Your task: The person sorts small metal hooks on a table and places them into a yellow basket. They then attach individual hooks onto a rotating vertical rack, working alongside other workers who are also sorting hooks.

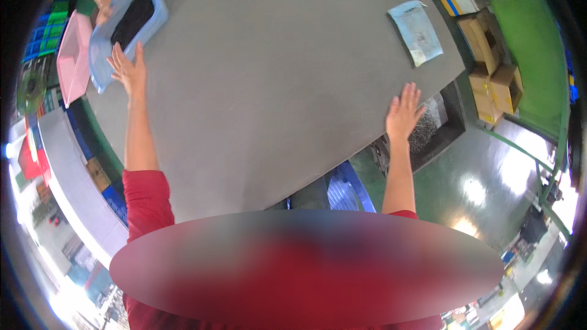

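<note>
My left hand is open, its fingers spread, beside the near end of a light blue plastic bin. Dark black pieces lie in the bin; I cannot make out their kind. Whether my fingertips touch the rim, I cannot tell. My right hand is open too, fingers stretched out, at the table's right edge. Nothing shows in it. A flat, light blue pouch with stains lies on the grey table beyond that hand.
Another person's hand reaches to the blue bin's far left side. A pink bin stands beside it. Below the table's right edge sits a dark tray of small metallic pieces, near a blue chair. Cardboard boxes are further right.
</note>
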The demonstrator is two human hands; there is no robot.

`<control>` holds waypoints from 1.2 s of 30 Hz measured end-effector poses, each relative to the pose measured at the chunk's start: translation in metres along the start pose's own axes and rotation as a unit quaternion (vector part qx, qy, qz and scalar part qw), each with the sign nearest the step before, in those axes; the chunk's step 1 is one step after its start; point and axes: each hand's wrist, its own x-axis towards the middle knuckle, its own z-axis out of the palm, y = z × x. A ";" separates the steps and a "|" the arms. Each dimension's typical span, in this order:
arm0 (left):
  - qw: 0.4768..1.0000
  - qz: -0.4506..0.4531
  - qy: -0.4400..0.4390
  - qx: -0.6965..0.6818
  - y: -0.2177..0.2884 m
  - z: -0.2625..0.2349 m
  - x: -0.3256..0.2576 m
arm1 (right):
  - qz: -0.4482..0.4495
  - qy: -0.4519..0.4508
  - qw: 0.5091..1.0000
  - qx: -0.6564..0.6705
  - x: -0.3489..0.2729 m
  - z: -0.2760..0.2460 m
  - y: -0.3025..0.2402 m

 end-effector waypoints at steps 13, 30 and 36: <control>0.945 -0.037 -0.324 0.009 -0.029 -0.075 -0.114 | 0.000 0.040 0.984 0.171 -0.006 -0.065 0.006; 0.942 -0.027 -0.299 -0.149 0.098 -0.227 -0.368 | 0.038 -0.661 0.621 0.420 -0.129 -0.117 -0.298; 0.936 -0.263 -0.109 -0.208 0.002 -0.360 -0.411 | 0.090 -0.619 0.629 0.462 -0.147 -0.127 -0.315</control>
